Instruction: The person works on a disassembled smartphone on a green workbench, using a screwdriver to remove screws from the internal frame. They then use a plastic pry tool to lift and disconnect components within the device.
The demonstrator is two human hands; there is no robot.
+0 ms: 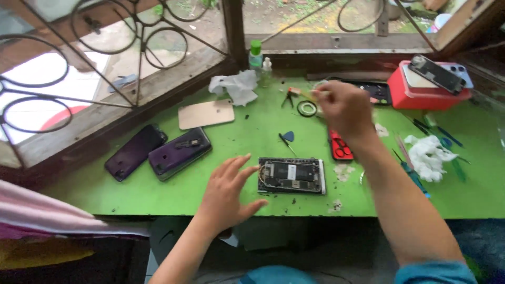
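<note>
Left grip first: the person's left hand (227, 192) lies flat and wide on the green tabletop (158, 189), fingers spread, holding nothing, its fingertips just beside the left edge of one opened phone (291, 175). That phone lies face down near the front edge of the tabletop, its back removed, with battery and circuit parts showing.

Right grip: the right hand (344, 110) reaches across to the far middle of the tabletop, fingers pinched around something small and pale — too blurred to name. Just beside it lies one black ring of tape (307, 108), and beyond that one small pair of pliers (288, 98).

Between the two hands sit one blue triangular pick (289, 136) and one thin dark tool (286, 144). One red case with scissors (341, 147) lies beneath the right forearm.

Counted on the left side: two dark purple phones (158, 151) side by side, and one pale gold back cover (205, 114) beyond them. At the far edge — one crumpled white cloth (236, 86) and two small bottles (259, 61), one of them green-capped.

On the right: one red box (428, 94) with phones stacked on top, one white wad of tissue (428, 156), and several thin tools near it, their number unclear. One dark tray (376, 92) sits left of the red box.
</note>
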